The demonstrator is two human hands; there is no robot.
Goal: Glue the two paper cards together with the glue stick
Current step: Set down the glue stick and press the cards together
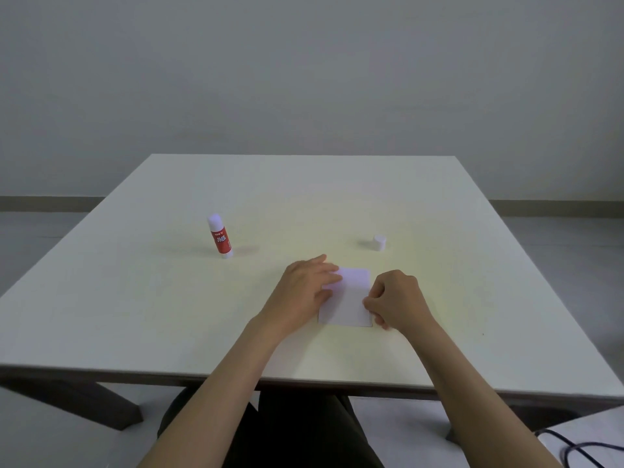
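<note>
A: We log the paper cards (347, 298) first. White, lying flat on the table (135, 298), near its front edge. We see only one outline, so we take it they are stacked; we can't tell a second sheet apart.

B: Agreed. Left hand (304, 285)?

A: Flat and palm down at the cards' left side, fingers (329, 275) stretched out and resting on the cards' far-left part. Pressing, not pinching, as far as we can see.

B: Right hand (396, 302)?

A: Curled loosely at the cards' right edge, fingertips (368, 304) touching that edge. Whether it nips the paper or only pushes on it, we can't tell.

B: Glue stick (220, 236)?

A: Upright, red label, white top, well beyond the cards and off to their left. No hand on it.

B: We also mark the cap (379, 242).

A: Small white cylinder, standing beyond the cards, slightly to their right, nearer to them than the stick. Apart from both hands.

B: Anything else?

A: Dark cable (574, 447), far right of the cards, below the table edge.
</note>
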